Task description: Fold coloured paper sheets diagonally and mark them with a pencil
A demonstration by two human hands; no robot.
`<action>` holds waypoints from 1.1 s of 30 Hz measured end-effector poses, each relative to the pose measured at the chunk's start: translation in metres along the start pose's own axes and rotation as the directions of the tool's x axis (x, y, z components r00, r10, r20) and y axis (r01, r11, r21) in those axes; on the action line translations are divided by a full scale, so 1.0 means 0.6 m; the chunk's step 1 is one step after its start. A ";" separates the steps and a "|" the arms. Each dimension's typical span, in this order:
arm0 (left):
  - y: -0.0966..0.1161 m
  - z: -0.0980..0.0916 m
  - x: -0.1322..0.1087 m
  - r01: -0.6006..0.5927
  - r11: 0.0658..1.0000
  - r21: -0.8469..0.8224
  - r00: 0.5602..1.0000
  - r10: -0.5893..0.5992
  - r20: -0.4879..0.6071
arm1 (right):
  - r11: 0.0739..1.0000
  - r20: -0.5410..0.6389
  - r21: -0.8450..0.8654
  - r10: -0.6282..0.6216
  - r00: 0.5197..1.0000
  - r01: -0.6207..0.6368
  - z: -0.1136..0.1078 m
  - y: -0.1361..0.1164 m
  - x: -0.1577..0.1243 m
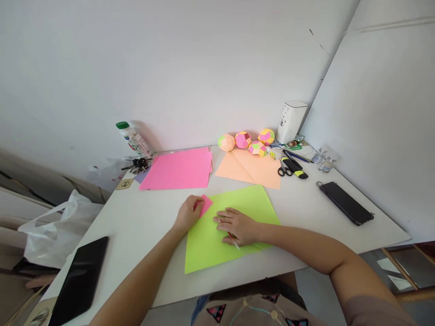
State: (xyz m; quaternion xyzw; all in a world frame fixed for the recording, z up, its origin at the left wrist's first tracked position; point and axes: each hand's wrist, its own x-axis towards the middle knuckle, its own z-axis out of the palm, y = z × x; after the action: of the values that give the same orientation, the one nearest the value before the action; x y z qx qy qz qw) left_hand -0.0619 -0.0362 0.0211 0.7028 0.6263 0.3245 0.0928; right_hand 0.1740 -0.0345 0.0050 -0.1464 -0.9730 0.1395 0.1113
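Observation:
A yellow-green paper sheet lies on the white table in front of me. My left hand is closed on a small pink paper piece at the sheet's upper left corner. My right hand rests on the green sheet with its fingers curled around a thin pencil that points back toward me. The two hands lie close together, a few centimetres apart.
Pink sheets and an orange sheet lie further back. Paper polyhedra, scissors, a marker, pens, small bottles, a white box and a black case are at right. A bottle, keys and a tablet are at left.

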 end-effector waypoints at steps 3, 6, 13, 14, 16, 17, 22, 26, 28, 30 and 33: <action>-0.009 0.025 -0.006 -0.130 0.985 0.112 0.991 0.125 0.049 | 1.000 0.008 0.005 0.004 1.000 -0.004 -0.001 -0.001 -0.001; -0.009 0.025 -0.017 -0.193 0.953 0.232 0.981 0.185 0.054 | 1.000 0.013 0.010 0.003 1.000 -0.003 -0.004 -0.002 -0.002; 0.029 0.033 -0.060 -0.244 0.877 0.414 0.970 0.229 0.087 | 0.999 -0.010 0.034 -0.004 1.000 0.005 -0.008 0.005 -0.017; 0.036 0.039 -0.072 -0.251 0.870 0.425 0.968 0.233 0.094 | 0.999 -0.013 0.039 -0.008 1.000 0.009 -0.009 0.006 -0.022; 0.047 0.047 -0.095 -0.281 0.858 0.430 0.960 0.254 0.119 | 0.998 -0.017 0.053 -0.025 1.000 0.026 -0.013 0.008 -0.032; 0.052 0.048 -0.106 -0.310 0.850 0.427 0.951 0.274 0.145 | 0.998 -0.015 0.060 -0.036 0.999 0.037 -0.016 0.007 -0.038; 0.062 0.034 -0.122 -0.567 0.775 0.279 0.798 0.433 0.419 | 0.996 0.030 0.065 -0.070 0.997 0.068 -0.037 -0.004 -0.074; 0.065 0.028 -0.109 -0.627 0.763 0.159 0.721 0.490 0.490 | 0.997 0.038 0.019 -0.073 0.997 0.073 -0.049 -0.013 -0.099; 0.068 0.031 -0.102 -0.631 0.764 0.137 0.716 0.504 0.484 | 0.997 0.022 -0.019 -0.077 0.997 0.077 -0.052 -0.015 -0.104; 0.072 0.035 -0.097 -0.624 0.772 0.124 0.719 0.504 0.479 | 0.994 -0.004 -0.058 -0.093 0.996 0.092 -0.055 -0.016 -0.099; 0.084 0.042 -0.093 -0.598 0.790 0.137 0.734 0.471 0.489 | 0.993 -0.057 -0.105 -0.065 0.996 0.058 -0.059 -0.016 -0.074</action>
State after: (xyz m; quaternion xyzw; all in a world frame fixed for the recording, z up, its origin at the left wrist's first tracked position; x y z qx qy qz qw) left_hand -0.0062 -0.0915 0.0097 0.9133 0.3982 0.0805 0.0280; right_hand 0.2219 -0.0487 0.0331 -0.1260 -0.9792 0.0808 0.1371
